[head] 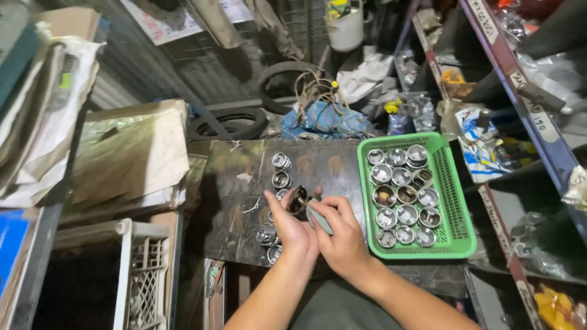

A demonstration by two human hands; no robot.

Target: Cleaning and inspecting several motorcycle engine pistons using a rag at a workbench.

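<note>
My left hand (292, 227) grips a round metal piston (298, 200), held over the dark worn board (241, 183). Beside it, my right hand (340, 231) is closed on a grey-handled tool (318, 217) whose tip touches the piston. More shiny pistons (280, 170) lie in a loose column on the board, left of and below my hands. To the right stands a green plastic basket (458, 201) with several pistons (400, 198) standing in rows inside it.
A white crate (147, 275) and stacked cardboard (131, 153) are at the left. Tyres (232, 122), tangled wire and a blue bag lie behind the board. A metal shelf rack (526, 122) with packets runs along the right. A white bucket (345, 27) hangs at the back.
</note>
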